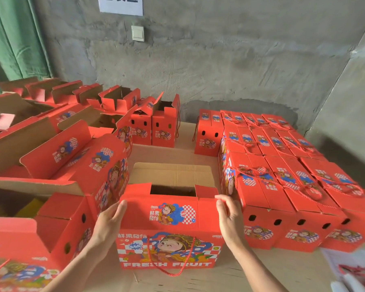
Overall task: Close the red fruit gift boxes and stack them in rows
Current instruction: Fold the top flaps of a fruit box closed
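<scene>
A red fruit gift box (169, 234) with a cartoon figure and "FRESH FRUIT" print stands in front of me, its near lid flap folded down and its far brown flap (173, 173) still up. My left hand (109, 221) holds the left end of the near flap, fingers curled over its edge. My right hand (229, 218) grips the right end the same way. A red rope handle (171, 270) hangs down the box front. Closed red boxes (282, 186) stand stacked in rows to the right.
Several open red boxes (57, 157) with raised flaps crowd the left side and the back. Two more upright boxes (154, 127) stand at the far middle. Everything rests on flat cardboard (209, 277). A grey concrete wall rises behind, a green curtain at far left.
</scene>
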The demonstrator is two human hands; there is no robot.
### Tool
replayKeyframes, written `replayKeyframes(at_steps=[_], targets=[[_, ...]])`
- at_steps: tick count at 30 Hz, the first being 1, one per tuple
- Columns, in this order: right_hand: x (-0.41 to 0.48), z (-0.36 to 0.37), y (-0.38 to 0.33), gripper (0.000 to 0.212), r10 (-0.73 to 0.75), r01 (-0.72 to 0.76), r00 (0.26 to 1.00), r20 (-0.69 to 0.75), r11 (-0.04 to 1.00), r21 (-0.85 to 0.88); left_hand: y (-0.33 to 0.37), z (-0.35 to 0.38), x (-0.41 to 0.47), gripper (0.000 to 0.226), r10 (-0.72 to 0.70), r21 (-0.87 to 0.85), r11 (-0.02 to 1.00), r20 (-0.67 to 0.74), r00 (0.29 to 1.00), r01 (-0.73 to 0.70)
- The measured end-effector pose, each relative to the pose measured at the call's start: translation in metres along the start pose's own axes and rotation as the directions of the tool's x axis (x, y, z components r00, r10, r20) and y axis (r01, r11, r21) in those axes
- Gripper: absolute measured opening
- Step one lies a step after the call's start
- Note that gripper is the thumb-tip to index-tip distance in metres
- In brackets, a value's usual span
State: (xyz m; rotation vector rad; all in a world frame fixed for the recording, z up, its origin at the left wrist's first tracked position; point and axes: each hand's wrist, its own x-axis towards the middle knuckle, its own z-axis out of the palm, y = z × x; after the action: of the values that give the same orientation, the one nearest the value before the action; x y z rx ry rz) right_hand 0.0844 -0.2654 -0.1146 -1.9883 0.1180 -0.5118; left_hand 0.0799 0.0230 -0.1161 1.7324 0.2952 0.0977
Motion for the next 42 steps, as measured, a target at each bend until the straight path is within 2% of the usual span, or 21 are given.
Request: replayKeyframes(at_steps=[2, 5, 7, 9, 13, 21, 28, 32, 35, 38, 40, 42], targets=[[0.0, 0.002, 0.003, 0.015, -0.013, 0.012, 1.0, -0.014, 0.999, -0.032, 0.006, 0.002, 0.004, 0.037, 0.055, 0.071, 0.996, -0.047, 0.997, -0.052], [0.001, 0.004, 0.006, 0.013, -0.047, 0.045, 0.998, -0.036, 0.997, -0.059, 0.016, 0.008, 0.011, 0.037, 0.221, 0.243, 0.95, -0.086, 0.972, -0.194], [0.001, 0.004, 0.008, 0.011, -0.063, 0.06, 0.997, -0.049, 0.996, -0.062, 0.013, 0.013, 0.013, 0.026, 0.395, 0.398, 0.848, -0.03, 0.918, -0.351], [0.001, 0.005, 0.009, 0.013, -0.063, 0.06, 0.996, -0.068, 0.997, -0.055, 0.005, 0.016, 0.013, 0.014, 0.495, 0.496, 0.758, -0.012, 0.869, -0.424], [0.004, 0.007, 0.01, 0.02, -0.011, 0.009, 0.996, -0.083, 1.0, -0.028, 0.0, 0.018, 0.015, 0.012, 0.51, 0.511, 0.755, -0.064, 0.858, -0.411], [0.009, 0.009, 0.013, 0.017, 0.031, -0.034, 0.996, -0.079, 0.999, -0.041, 0.003, 0.017, 0.017, 0.016, 0.531, 0.52, 0.739, -0.061, 0.845, -0.427], [0.015, 0.006, 0.015, 0.017, 0.098, -0.096, 0.995, 0.018, 0.992, -0.079, 0.007, 0.017, 0.019, 0.012, 0.439, 0.472, 0.809, -0.088, 0.894, -0.351], [0.014, 0.004, 0.016, 0.015, 0.08, -0.075, 0.995, 0.057, 0.993, -0.088, 0.008, 0.016, 0.021, 0.008, 0.343, 0.418, 0.867, -0.108, 0.933, -0.27], [0.014, 0.003, 0.017, 0.014, 0.107, -0.106, 0.992, 0.063, 0.994, -0.017, 0.012, 0.013, 0.027, 0.012, 0.257, 0.393, 0.896, -0.081, 0.963, -0.206], [0.019, 0.001, 0.015, 0.038, 0.246, -0.266, 0.959, 0.143, 0.953, 0.144, 0.014, 0.01, 0.038, 0.017, 0.076, 0.314, 0.948, -0.082, 0.994, -0.047], [0.024, -0.001, 0.014, 0.05, 0.303, -0.338, 0.931, 0.201, 0.925, 0.173, 0.016, 0.011, 0.044, 0.033, -0.091, 0.178, 0.979, -0.051, 0.995, 0.099], [0.029, -0.001, 0.013, 0.057, 0.333, -0.38, 0.908, 0.254, 0.911, 0.162, 0.02, 0.014, 0.045, 0.043, -0.251, 0.034, 0.967, 0.012, 0.968, 0.251]])
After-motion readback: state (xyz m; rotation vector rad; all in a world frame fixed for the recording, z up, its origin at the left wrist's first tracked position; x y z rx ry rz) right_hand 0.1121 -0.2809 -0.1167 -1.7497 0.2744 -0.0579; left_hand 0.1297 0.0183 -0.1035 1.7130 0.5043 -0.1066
